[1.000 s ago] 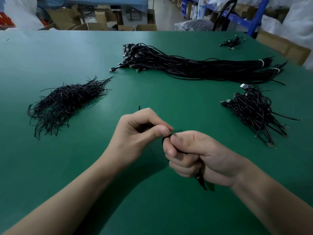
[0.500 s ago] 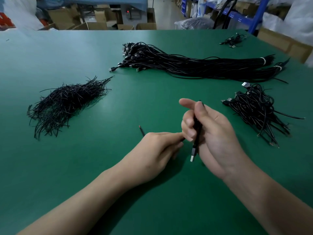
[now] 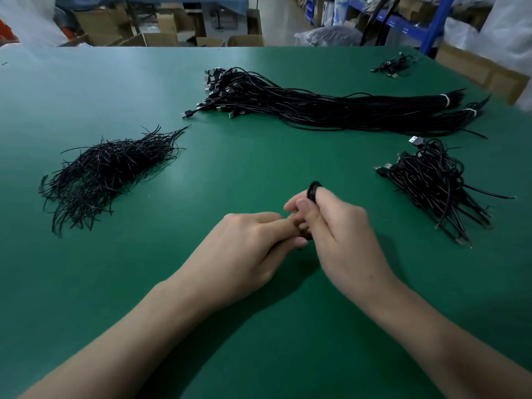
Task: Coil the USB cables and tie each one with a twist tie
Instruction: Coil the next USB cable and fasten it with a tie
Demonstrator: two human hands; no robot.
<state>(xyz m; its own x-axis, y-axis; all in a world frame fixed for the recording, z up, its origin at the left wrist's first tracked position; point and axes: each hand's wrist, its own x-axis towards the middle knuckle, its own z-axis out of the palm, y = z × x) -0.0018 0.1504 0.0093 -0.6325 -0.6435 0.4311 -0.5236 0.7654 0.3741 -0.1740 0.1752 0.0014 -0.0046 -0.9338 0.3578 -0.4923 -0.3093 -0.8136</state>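
Note:
My right hand (image 3: 342, 234) grips a small coiled black USB cable (image 3: 313, 189); only the coil's top loop shows above my thumb and fingers. My left hand (image 3: 253, 243) reaches in from the left, and its fingertips pinch at the lower part of the coil, against my right fingers. The twist tie they pinch is hidden between the two hands. Both hands hover just above the green table (image 3: 259, 168), near its middle.
A heap of black twist ties (image 3: 109, 171) lies at the left. A long bundle of uncoiled USB cables (image 3: 331, 108) stretches across the back. A pile of tied coils (image 3: 434, 182) sits at the right, and a few more cables (image 3: 394, 64) lie far back right.
My right hand turned the coil upright, so its loop now points up and the plug end no longer hangs below. My left hand closed in on the coil, and the tie's free end is now hidden.

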